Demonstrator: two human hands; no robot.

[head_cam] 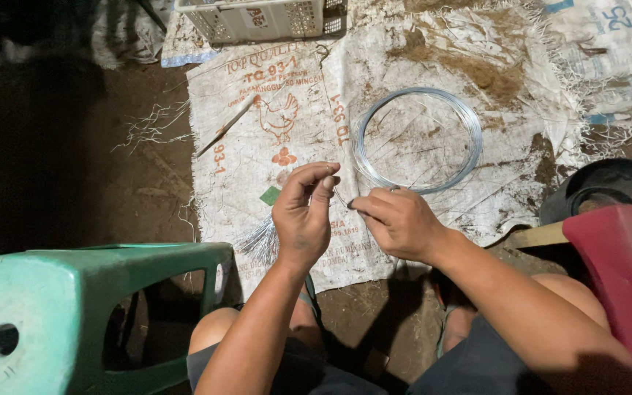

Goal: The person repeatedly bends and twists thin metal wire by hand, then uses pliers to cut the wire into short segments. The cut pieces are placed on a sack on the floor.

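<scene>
Leftmost, a green stool (74, 307); then the left hand (303, 216) and right hand (398, 222), each pinching an end of a short wire (341, 197) above a sack (257, 139); beyond, a wire coil (418, 139); rightmost, a red seat (623, 271).

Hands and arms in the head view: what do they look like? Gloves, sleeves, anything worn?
Both are bare: the left hand and right hand have no gloves, and no rings or watch are visible. The forearms are uncovered, with no sleeves in frame. The fingers are bare too. Dark shorts show at the bottom edge.
</scene>
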